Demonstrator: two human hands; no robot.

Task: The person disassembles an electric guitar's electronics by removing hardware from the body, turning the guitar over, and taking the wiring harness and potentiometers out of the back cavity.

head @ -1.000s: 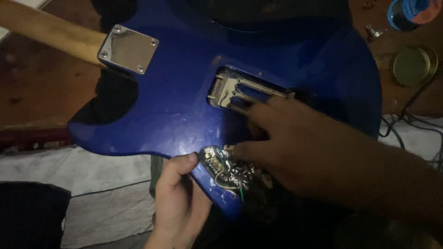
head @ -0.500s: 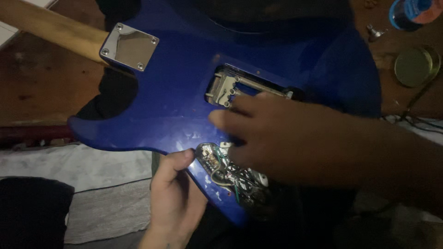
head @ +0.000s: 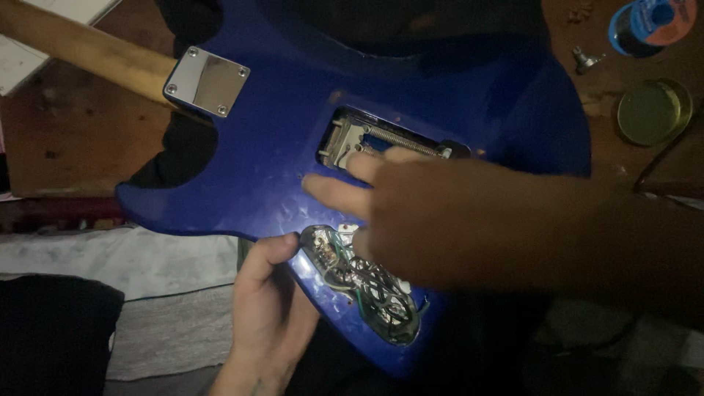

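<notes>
Blue electric guitar body point(head: 293, 139) lying back-up across the middle of the view, wooden neck point(head: 81, 48) running off to the far left, chrome neck plate point(head: 207, 81) at the joint. Right hand point(head: 447, 220) laid flat over the body from the right, fingers loosely spread and pointing left, nothing pinched; fingertips resting on the blue surface between the two open cavities. Spring cavity point(head: 381, 139) just beyond those fingers, springs and metal claw exposed, its right end half covered by the knuckles. Control cavity point(head: 359, 290) on the near edge, full of tangled wires and shiny foil, partly under the palm. Left hand point(head: 268, 315) coming up from the near side, curled round the near edge of the body, thumb hooked up against the rim right beside the left end of the control cavity; gripping the edge, fingers hidden beneath. Near edge of the body hanging over grey cloth point(head: 169, 293), dark fabric point(head: 51, 337) at the near left corner. Bare brown wooden table point(head: 73, 139) open to the left under the cutaway. Far right: round brass-coloured tin lid point(head: 653, 110), blue spool point(head: 649, 26) and small metal part point(head: 584, 60), all well apart from both hands; dark cable point(head: 664, 158) curving by the lid.
</notes>
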